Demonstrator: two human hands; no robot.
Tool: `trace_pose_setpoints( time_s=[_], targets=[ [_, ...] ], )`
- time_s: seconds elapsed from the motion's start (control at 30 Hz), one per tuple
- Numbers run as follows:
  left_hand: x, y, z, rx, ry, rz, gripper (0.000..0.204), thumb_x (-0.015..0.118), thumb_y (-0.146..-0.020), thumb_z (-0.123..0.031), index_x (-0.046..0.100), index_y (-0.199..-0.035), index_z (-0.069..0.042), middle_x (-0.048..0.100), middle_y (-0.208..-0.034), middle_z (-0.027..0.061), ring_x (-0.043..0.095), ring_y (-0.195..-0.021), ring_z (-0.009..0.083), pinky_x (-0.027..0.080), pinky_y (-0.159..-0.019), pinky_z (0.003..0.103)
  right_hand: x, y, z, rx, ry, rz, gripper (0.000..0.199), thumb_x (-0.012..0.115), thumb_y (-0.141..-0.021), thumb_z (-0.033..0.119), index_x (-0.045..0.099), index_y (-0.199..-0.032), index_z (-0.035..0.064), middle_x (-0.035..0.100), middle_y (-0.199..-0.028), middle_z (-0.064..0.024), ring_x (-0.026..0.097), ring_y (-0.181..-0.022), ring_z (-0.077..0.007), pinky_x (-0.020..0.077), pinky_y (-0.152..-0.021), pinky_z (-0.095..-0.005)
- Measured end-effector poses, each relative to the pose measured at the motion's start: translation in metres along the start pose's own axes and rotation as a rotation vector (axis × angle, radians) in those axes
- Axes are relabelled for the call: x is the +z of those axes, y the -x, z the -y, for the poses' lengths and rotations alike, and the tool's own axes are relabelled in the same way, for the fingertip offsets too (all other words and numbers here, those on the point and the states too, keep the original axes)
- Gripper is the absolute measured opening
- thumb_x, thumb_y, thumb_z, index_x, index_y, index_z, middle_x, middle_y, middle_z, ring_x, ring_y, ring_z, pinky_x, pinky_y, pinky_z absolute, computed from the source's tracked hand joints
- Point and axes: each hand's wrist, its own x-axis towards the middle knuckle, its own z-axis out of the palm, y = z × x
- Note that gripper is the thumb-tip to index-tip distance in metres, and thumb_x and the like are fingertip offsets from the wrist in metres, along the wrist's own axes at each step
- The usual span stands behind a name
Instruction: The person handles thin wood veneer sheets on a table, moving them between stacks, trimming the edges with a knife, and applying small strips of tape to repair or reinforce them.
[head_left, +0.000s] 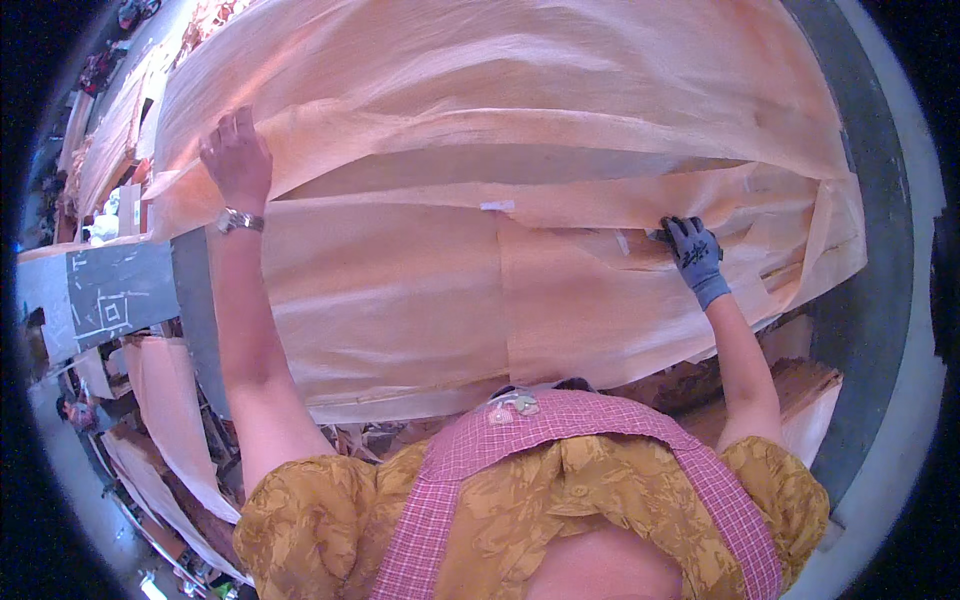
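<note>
— Hands?
— Well apart. The bare left hand [236,160] lies flat on the upper veneer sheet [480,80]; the gloved right hand [693,255] presses the lower veneer sheet [400,300].
— Gripping?
— Can't tell; the veneer spans the table [870,250].

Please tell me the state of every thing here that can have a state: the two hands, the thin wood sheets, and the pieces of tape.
Left hand: bare, wearing a wristwatch, pressed flat on the upper veneer sheet.
Right hand: in a blue glove, fingers bent on the lower veneer sheet; whether it holds anything cannot be told.
Upper veneer sheet: lying over the lower one, wavy.
Lower veneer sheet: flat, with a vertical seam.
White tape piece: stuck at the seam's top.
</note>
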Motion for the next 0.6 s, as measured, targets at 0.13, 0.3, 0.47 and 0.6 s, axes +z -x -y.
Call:
trace_pose_setpoints(
  time_s=[0.13,0.3,0.47,0.6],
  targets=[
    [-0.024,0.007,-0.072,0.132,0.274,-0.068,0.012,0.060,-0.086,-0.016,0.060,-0.095,-0.008,0.059,-0.085,0.0129,0.058,-0.088,0.0308,0.046,-0.078,0.047,-0.002,-0.039,0.004,0.003,0.007,-0.251,0.035,0.062,-0.082,0.018,0.062,-0.116,0.0126,0.063,-0.112,-0.0088,0.060,-0.101,-0.0292,0.0529,-0.080,-0.0422],
    [-0.006,0.106,-0.088,0.430,0.519,0.482,0.065,0.072,-0.078,-0.031,0.048,-0.132,-0.003,0.053,-0.130,0.0181,0.051,-0.121,0.0359,0.039,-0.102,0.051,-0.014,0.001,0.049,-0.076,-0.053,-0.188,0.035,0.063,-0.082,0.020,0.063,-0.116,0.0124,0.062,-0.111,-0.0092,0.060,-0.101,-0.0283,0.0536,-0.079,-0.0400],
    [0.033,0.110,-0.069,0.438,0.450,0.530,0.056,0.073,-0.076,-0.028,0.056,-0.126,-0.009,0.059,-0.125,0.0142,0.053,-0.120,0.0292,0.034,-0.105,0.054,-0.021,0.034,0.040,0.238,-0.122,-0.329,0.035,0.060,-0.088,0.027,0.060,-0.118,0.0073,0.061,-0.121,-0.0130,0.059,-0.101,-0.0328,0.0516,-0.084,-0.0423],
    [0.021,0.108,-0.065,0.452,0.295,0.557,0.046,0.071,-0.078,-0.023,0.059,-0.122,-0.013,0.062,-0.119,0.0118,0.054,-0.118,0.0283,0.034,-0.104,0.053,0.028,0.115,-0.047,0.913,0.143,-0.181,0.072,0.058,-0.091,0.047,0.039,-0.138,-0.0035,0.043,-0.139,-0.0270,0.043,-0.123,-0.0460,0.0365,-0.102,-0.0521]
  ],
)
